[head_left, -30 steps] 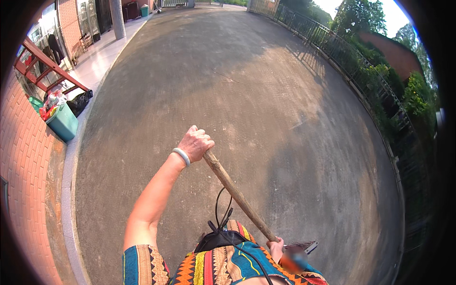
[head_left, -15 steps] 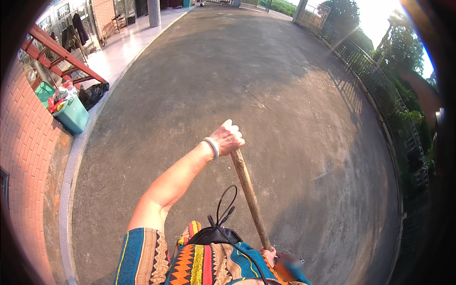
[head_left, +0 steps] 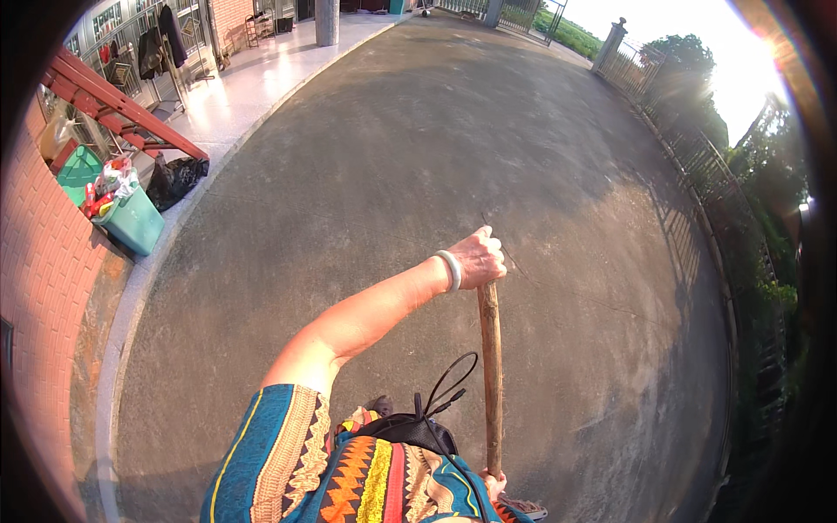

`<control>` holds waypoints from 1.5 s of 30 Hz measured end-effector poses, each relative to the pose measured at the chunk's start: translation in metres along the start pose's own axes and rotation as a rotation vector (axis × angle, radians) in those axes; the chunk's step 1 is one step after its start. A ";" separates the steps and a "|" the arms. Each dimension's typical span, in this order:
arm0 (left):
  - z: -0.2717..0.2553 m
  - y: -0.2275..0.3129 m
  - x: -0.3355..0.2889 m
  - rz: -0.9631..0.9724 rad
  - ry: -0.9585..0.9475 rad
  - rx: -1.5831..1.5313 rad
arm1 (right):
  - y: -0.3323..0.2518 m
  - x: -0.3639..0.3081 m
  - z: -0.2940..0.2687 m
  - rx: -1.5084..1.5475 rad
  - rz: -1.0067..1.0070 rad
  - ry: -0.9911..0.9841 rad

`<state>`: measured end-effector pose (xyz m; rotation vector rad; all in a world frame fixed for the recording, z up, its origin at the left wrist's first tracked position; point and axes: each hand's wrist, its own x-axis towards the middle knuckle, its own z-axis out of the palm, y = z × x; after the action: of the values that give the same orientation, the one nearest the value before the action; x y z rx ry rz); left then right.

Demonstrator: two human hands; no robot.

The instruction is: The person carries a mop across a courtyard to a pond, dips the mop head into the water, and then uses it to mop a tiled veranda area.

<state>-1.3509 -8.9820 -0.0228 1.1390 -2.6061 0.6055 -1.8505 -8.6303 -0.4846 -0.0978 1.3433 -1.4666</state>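
At the upper end of a wooden pole (head_left: 491, 375), the left hand (head_left: 481, 258) is clenched round the wood, a pale bracelet (head_left: 452, 271) on its wrist. Round the pole's lower end, by the person's right side, the right hand (head_left: 493, 485) grasps too, though it shows small. Just left of the pole are a black cord loop (head_left: 429, 397) and the person's multicoloured patterned shirt (head_left: 375, 479). Beyond the pole spreads a grey yard (head_left: 366, 192). Well to the pole's left stands a green bin (head_left: 135, 222) heaped with rubbish, beside a black bag (head_left: 177, 180) and a slanted red frame (head_left: 122, 109); well to its right runs a railing fence (head_left: 715, 166).
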 end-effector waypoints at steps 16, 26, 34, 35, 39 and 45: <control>0.226 -0.295 0.302 0.009 -0.195 0.020 | -0.080 0.296 0.349 -0.302 0.132 -0.049; 0.345 -0.522 0.421 0.004 0.049 0.019 | -0.087 0.578 0.495 0.662 0.268 0.288; 0.454 -0.706 0.488 -0.031 -0.018 0.000 | -0.117 0.630 0.751 -0.362 0.001 -0.083; 0.463 -0.724 0.500 -0.023 -0.020 -0.007 | -0.123 0.634 0.769 -0.288 0.080 0.001; 0.507 -0.803 0.575 0.013 -0.014 -0.031 | -0.136 0.713 0.847 -0.424 0.100 0.178; 0.613 -0.922 0.657 -0.009 -0.153 -0.017 | -0.161 0.815 0.968 -0.050 0.573 -0.126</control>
<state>-1.1366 -10.2506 -0.0691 1.2360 -2.7257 0.5130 -1.6355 -9.8873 -0.4808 0.1508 1.1778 -0.9278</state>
